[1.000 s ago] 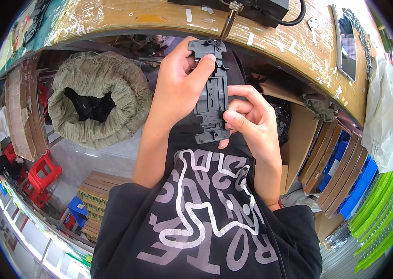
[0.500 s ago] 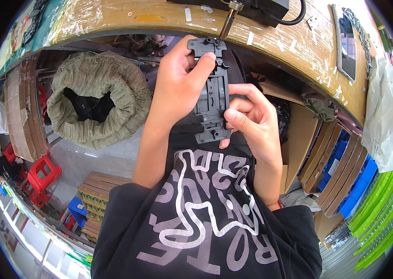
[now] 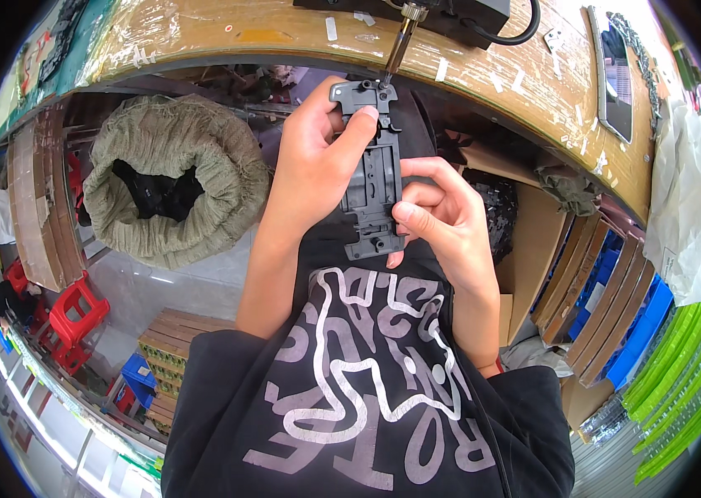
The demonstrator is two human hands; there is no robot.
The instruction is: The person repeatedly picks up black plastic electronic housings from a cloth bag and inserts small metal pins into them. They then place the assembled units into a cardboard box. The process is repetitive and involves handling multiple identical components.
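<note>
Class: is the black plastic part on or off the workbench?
Off: the left hand and right hand hold the black plastic part short of the workbench's edge.

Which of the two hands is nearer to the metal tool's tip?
The left hand: its thumb is on the black part, near the metal tool. The right hand is lower, at the part's right edge.

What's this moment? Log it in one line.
left hand: grips black part, upper end; right hand: touches its right edge; rod: tip at its top

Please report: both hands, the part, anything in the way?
Left hand gripping part near top. Right hand at lower right edge. Tool at upper end.
</note>
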